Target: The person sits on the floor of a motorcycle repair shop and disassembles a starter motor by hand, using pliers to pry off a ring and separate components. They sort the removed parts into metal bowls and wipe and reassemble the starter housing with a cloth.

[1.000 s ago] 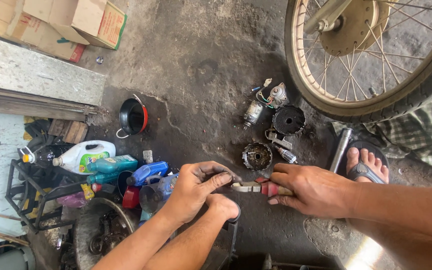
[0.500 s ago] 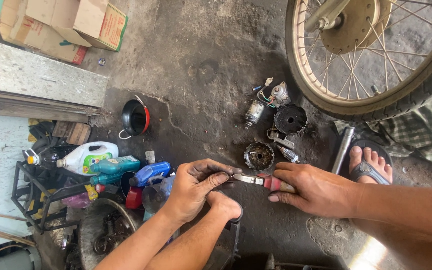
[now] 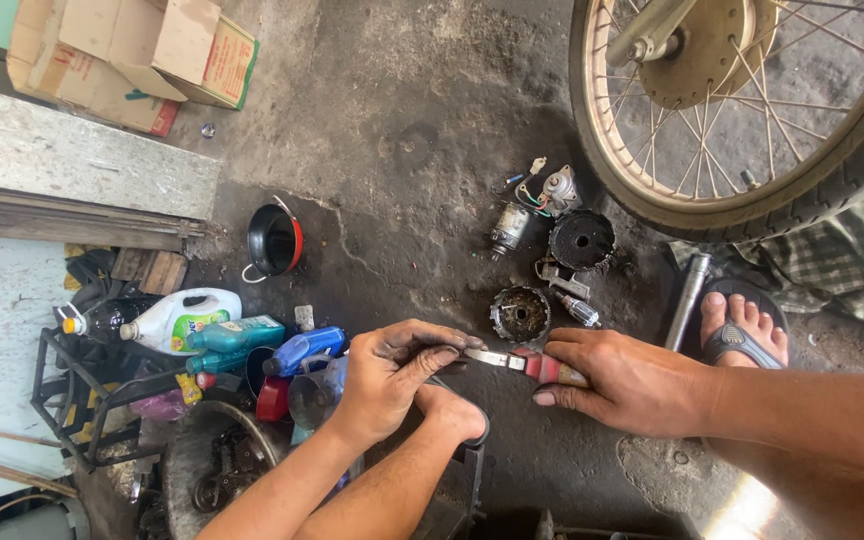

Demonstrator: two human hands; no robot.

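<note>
Head view, looking down at the floor. We list first the right hand (image 3: 632, 385), closed around the red handle of a pair of pliers (image 3: 522, 362) — the metal nose points left, so the tool can meet what the other hand presents. The left hand (image 3: 387, 375) is curled, thumb and fingers pinched at the plier tip; whatever small piece it grips is too hidden for us to name. A second greasy hand or fist (image 3: 452, 412) sits just under it, seemingly as a brace.

Beyond the pliers, near at hand on the stained concrete: a round toothed part (image 3: 520, 314), a black gear drum (image 3: 581, 240), a small motor (image 3: 508, 228), a steel tube (image 3: 688, 298). A spoked wheel (image 3: 752, 215) stands above. Left — plastic bottles (image 3: 214, 330), a red-and-black pot (image 3: 274, 241), cardboard boxes (image 3: 132, 60). A sandalled foot (image 3: 737, 325) rests beside the tube.
</note>
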